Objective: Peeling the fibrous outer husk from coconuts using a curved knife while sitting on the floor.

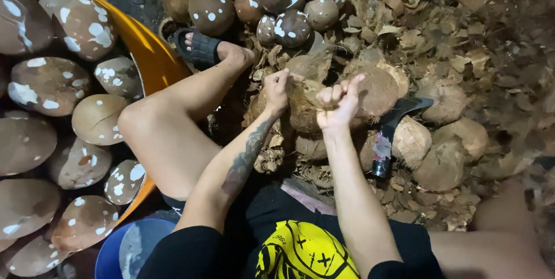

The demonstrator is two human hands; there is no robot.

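The husked coconut (304, 105) sat in the middle of the view, gripped between both hands above a litter of husk scraps (439, 30). I saw the left hand (276, 91) closed on the nut's left side, fingers curled tight around a strip of fibre near its top. The right hand (337, 102) was shut in a fist against the right side, holding what looked like another strip; I could not tell how much husk was in it.

Room to move was tight. To the left, an orange tub rim (151, 59) curved close by the bent knee, with peeled spotted coconuts (49, 85) heaped inside it. On the far side another pile of peeled nuts (277, 1) pressed in just behind the sandalled foot (202, 47). To the right, unhusked coconuts (442, 140) crowded near, and a dark-handled blade (393, 131) stood just beside the right wrist. The only open room lay near, over the lap.

The lower half of the held nut was hidden by the hands and forearms, and its outline blurred into the brown nuts behind it. The blade's lower end was lost in the scraps. The nut's long axis seemed to run roughly near to far, though I could not be sure.
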